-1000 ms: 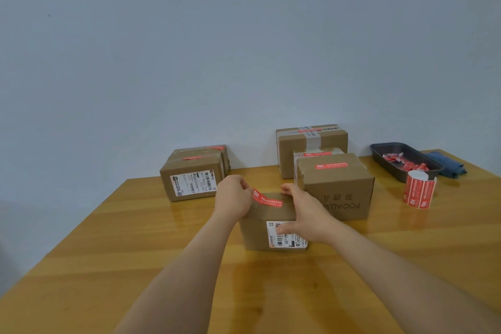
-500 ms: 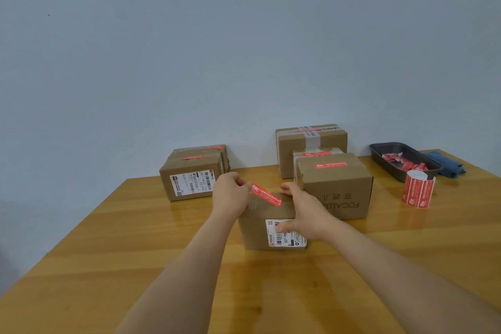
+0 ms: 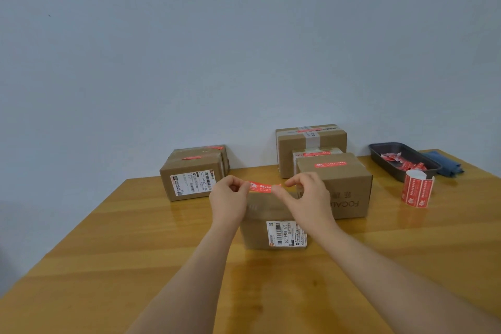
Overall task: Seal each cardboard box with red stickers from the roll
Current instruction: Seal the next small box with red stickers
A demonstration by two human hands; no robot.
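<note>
A small cardboard box (image 3: 260, 228) with a white barcode label stands in the middle of the wooden table. Just above its top I hold a red sticker (image 3: 261, 186) stretched level between both hands. My left hand (image 3: 230, 198) pinches the sticker's left end and my right hand (image 3: 309, 195) pinches its right end. The red sticker roll (image 3: 417, 188) stands upright to the right. Behind are other boxes with red stickers on top: one at the left (image 3: 193, 172), a larger one (image 3: 341, 184) right behind my right hand, and a tall taped one (image 3: 311, 141) at the wall.
A dark tray (image 3: 390, 164) holding red and white scraps sits at the back right, with a folded blue cloth (image 3: 444, 164) beside it. The wall runs close behind the boxes. The table (image 3: 108, 238) stretches left and toward me.
My right hand left the box's side and took the sticker's right end. The sticker went from tilted, held by the left hand alone, to level between both hands, slightly higher.
</note>
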